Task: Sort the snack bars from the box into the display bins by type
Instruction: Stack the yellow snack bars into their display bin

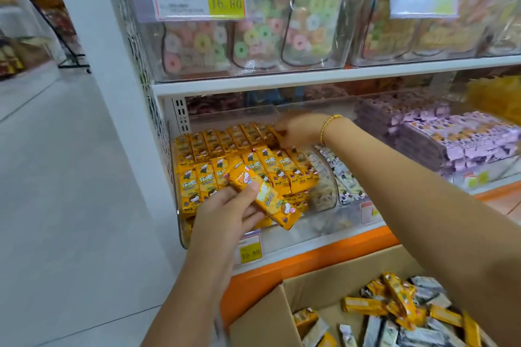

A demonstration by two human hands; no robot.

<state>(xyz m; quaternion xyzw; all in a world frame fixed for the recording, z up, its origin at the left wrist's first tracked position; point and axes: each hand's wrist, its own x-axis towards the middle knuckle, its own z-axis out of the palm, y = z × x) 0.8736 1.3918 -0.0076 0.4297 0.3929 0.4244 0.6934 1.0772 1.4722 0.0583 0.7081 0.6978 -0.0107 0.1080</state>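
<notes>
My left hand (225, 210) grips a small stack of yellow snack bars (267, 200) in front of the clear display bin (310, 231) on the lower shelf. That bin holds rows of matching yellow bars (214, 146). My right hand (298, 128) reaches into the back of the bin and pinches a yellow bar at the end of the rear row (275, 132). A bracelet circles that wrist. The cardboard box (324, 287) at the bottom right holds several loose yellow bars (394, 296) and white bars (375, 329).
White cow-print bars (344, 177) fill the neighbouring section of the bin. Purple bars (451, 138) are stacked in the bin to the right. Clear bins of ring candy (253, 34) sit on the upper shelf. A price tag (250, 249) hangs below. Open floor lies to the left.
</notes>
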